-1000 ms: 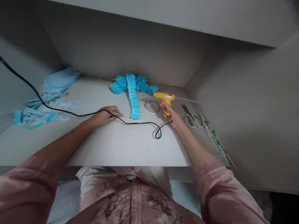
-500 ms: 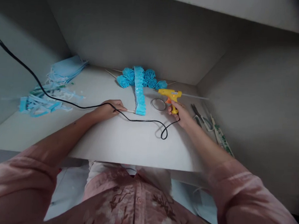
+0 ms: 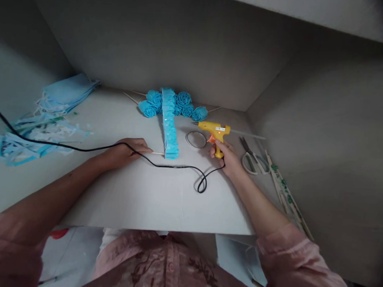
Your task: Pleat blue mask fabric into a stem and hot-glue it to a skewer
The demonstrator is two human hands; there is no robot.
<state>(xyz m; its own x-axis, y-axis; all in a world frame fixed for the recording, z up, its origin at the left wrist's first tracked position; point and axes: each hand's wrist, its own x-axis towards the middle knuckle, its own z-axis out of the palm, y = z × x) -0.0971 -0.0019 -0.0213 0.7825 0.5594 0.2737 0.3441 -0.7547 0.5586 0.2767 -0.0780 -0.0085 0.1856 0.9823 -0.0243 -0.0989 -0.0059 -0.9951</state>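
My left hand (image 3: 131, 152) is closed on a thin wooden stick (image 3: 158, 153), whose far end meets the near end of a ruffled blue strip (image 3: 170, 131). That strip runs away from me and rests across several blue fabric-like roses (image 3: 184, 99) at the back. My right hand (image 3: 225, 156) grips the handle of a yellow glue gun (image 3: 213, 128), its nozzle pointing left and a clear glue stick (image 3: 248, 134) jutting from its rear. Between the strip and the gun lies a thin wire ring (image 3: 196, 139).
The gun's black cord (image 3: 81, 149) crosses the table and passes over my left hand. At left are a stack of blue face masks (image 3: 66, 93) and a heap of cut scraps (image 3: 32, 140). Scissors (image 3: 255, 160) and green-marked sticks (image 3: 287, 190) lie at right, beside the grey side wall (image 3: 324, 147).
The view has shifted, so most things sit lower and further left in the picture. Both hands keep their holds, and the glue gun is slightly lower relative to the roses.
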